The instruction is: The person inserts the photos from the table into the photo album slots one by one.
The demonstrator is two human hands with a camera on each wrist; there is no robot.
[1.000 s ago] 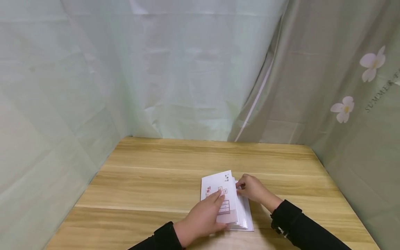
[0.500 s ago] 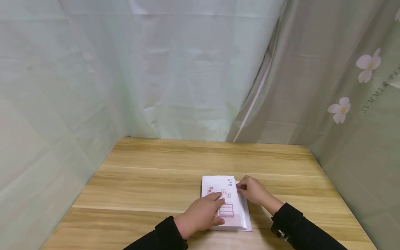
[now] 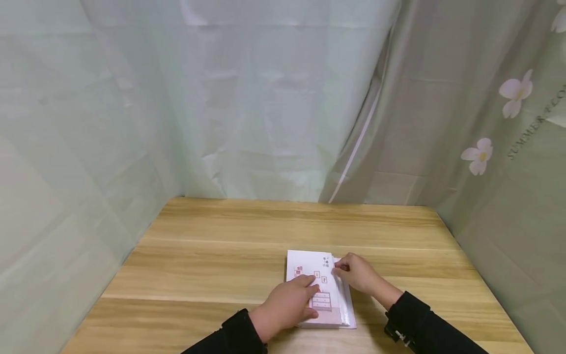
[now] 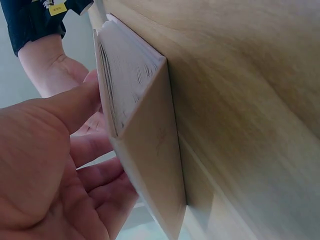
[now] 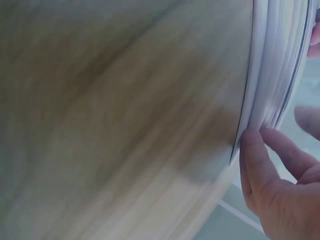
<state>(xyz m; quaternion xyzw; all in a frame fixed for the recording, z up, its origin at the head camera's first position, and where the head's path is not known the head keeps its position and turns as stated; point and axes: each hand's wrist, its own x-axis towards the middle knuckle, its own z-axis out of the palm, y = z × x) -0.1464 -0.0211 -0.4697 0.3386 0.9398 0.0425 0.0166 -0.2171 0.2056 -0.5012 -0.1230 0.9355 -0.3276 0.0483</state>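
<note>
A thick white book (image 3: 323, 292) lies on the wooden table, its top face printed with small pink and red boxes and characters. In the left wrist view the book's spine (image 4: 155, 145) and page edges show. My left hand (image 3: 285, 305) rests on the book's top face, fingers spread, thumb by the near edge. My right hand (image 3: 358, 275) is at the book's right side. The right wrist view shows two of its fingertips touching the page edges (image 5: 270, 95), with the thumb apart from them. A lower white layer of the book (image 3: 349, 307) juts out at right.
The wooden table (image 3: 199, 260) extends around the book. Pale curtains (image 3: 265, 123) close off the back and both sides; the right one bears white flowers (image 3: 479, 156) and lettering. Black sleeves (image 3: 407, 317) cover both wrists.
The book's tilted upper part has come down flatter and straighter, so its fanned right-hand pages show less. Both hands stay in nearly the same places on it.
</note>
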